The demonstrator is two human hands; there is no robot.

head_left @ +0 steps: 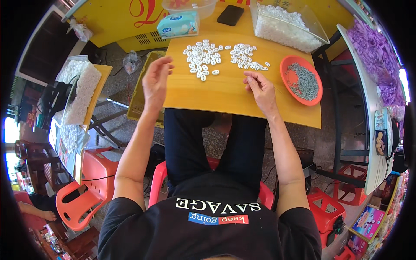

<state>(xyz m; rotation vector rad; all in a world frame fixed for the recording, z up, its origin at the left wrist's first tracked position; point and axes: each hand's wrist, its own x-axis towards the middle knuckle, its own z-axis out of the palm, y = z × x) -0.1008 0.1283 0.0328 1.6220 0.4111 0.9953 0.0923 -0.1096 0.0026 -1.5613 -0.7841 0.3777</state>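
My left hand (156, 83) hovers at the left edge of the yellow wooden table (208, 97), its fingers loosely stretched and nothing visible in them. Near the table's front, my right hand (261, 92) has thumb and fingers drawn together; anything between them is too small to make out. Between the hands lies a loose pile of small white oval pieces with dark holes (202, 56). Beside it, farther right, is a second pile of small white pieces (242, 56). To the right of my right hand, a round orange plate (284, 65) holds many small grey metal pieces (304, 82).
At the back stand a tissue pack (178, 24), a dark phone (230, 15) and a clear bin (323, 37) of white pieces. A side table at left bears another heap of white parts (80, 91). Orange chairs (93, 186) and a purple heap (375, 52) flank me.
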